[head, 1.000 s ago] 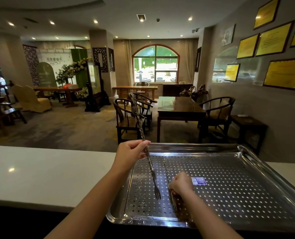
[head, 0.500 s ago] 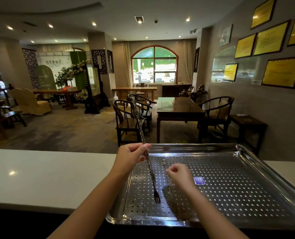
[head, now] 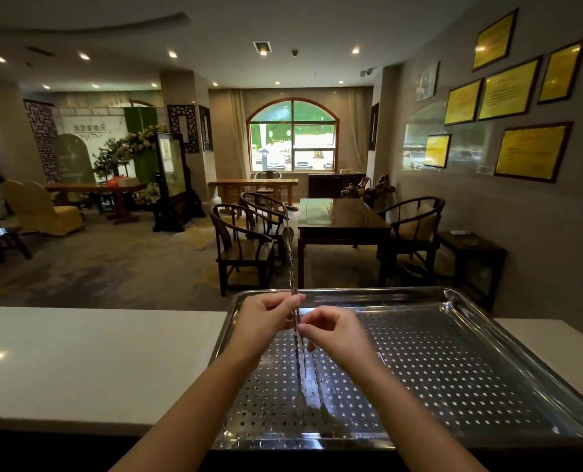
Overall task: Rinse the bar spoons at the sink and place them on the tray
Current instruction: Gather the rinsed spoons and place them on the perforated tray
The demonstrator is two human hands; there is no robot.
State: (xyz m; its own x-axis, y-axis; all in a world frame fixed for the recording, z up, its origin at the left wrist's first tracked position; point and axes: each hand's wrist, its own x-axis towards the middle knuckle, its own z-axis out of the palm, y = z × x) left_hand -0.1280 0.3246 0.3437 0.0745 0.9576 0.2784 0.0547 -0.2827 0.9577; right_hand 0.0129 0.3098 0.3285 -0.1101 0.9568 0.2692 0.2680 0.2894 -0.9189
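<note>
Above the perforated steel tray (head: 453, 352) on the white counter (head: 96, 362): one twisted bar spoon (head: 292, 267), near upright, pinched by both hands. Left hand (head: 266, 318) grips mid-shaft; right hand (head: 334, 330) pinches just below. Second bar spoon (head: 319, 386) lies flat on the tray.

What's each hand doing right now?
Left hand: shut on the bar spoon.
Right hand: pinching the same spoon's stem, just below.

Left hand (head: 266, 318) and right hand (head: 337, 332) meet, fingers (head: 293, 301) pinched shut.
</note>
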